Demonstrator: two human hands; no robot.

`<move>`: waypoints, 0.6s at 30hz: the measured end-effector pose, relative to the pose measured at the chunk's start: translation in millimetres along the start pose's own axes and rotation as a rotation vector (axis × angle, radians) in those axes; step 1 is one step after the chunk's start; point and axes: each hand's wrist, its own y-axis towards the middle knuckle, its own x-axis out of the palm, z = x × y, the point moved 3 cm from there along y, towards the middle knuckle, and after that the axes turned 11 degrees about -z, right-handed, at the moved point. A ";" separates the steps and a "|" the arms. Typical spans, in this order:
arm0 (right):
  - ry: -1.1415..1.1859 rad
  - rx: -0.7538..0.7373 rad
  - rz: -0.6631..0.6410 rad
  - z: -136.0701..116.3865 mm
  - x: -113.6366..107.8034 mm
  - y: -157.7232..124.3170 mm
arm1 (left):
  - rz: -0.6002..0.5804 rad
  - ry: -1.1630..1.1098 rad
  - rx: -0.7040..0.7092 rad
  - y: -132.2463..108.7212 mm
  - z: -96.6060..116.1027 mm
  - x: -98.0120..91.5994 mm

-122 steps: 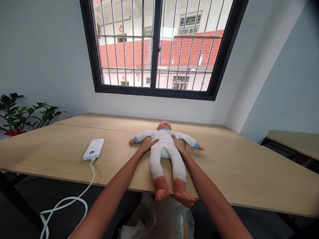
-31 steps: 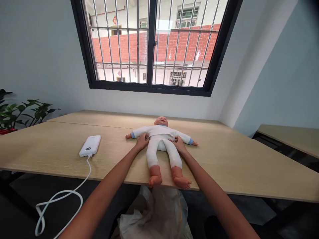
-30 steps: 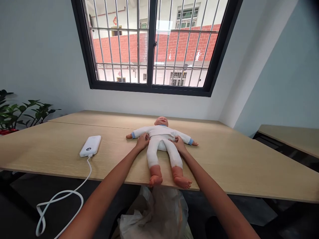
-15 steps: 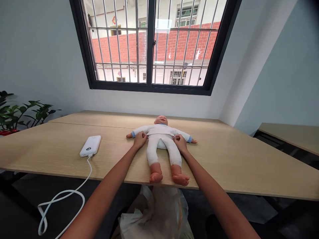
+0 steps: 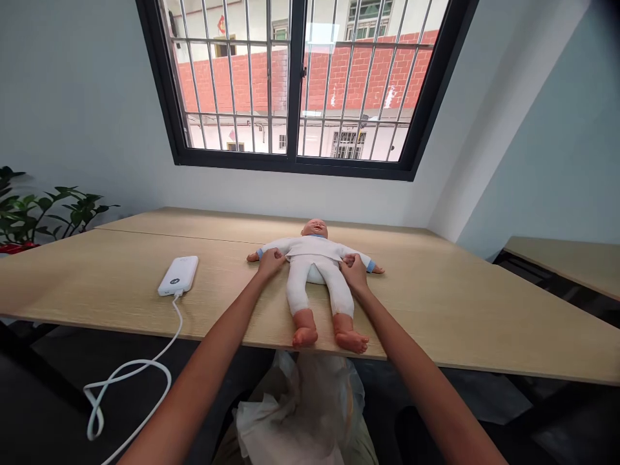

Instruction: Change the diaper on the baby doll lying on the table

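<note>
A baby doll [image 5: 314, 228] lies on its back on the wooden table [image 5: 436, 310], its head away from me and its bare feet at the near edge. Its arms are spread wide. It wears a white shirt [image 5: 314, 247] with blue cuffs and white trousers [image 5: 296, 287]. With fingers pinched together, my left hand [image 5: 272, 262] grips the shirt's lower hem at the left side. On the opposite side my right hand [image 5: 354, 270] pinches the same hem. The fingertips are small and partly hidden by the hands.
A white power bank [image 5: 178, 276] sits on the table at the left, its white cable [image 5: 169, 345] hanging over the front edge. Crumpled translucent plastic [image 5: 300, 413] rests on my lap. A barred window [image 5: 293, 84] is ahead, and a plant [image 5: 53, 213] stands far left.
The view has tilted slightly, shifting the scene a little upward. Both hands stay at the shirt's hem, with the right one moved slightly outward. The doll lies as before.
</note>
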 end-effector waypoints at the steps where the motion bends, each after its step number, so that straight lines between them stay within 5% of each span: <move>1: 0.006 -0.011 0.012 -6.6 -3.7 -3.3 | 0.001 -0.002 0.007 -3.2 9.0 -5.0; 4: 0.034 -0.123 0.007 -32.9 -20.4 -30.2 | 0.032 -0.029 0.086 -27.4 40.4 -21.9; 7: -0.084 -0.361 -0.242 -63.6 -37.5 -85.9 | 0.066 -0.104 0.237 -82.7 65.8 -32.2; 10: -0.307 -0.369 -0.488 -76.8 -53.7 -147.3 | -0.067 -0.071 0.305 -151.5 71.2 -23.0; 13: -0.418 -0.288 -0.527 -74.3 -65.2 -183.9 | -0.205 0.059 0.311 -199.9 64.3 -2.0; 18: -0.389 -0.240 -0.531 -58.4 -54.4 -193.6 | -0.294 0.162 0.233 -208.7 57.4 27.1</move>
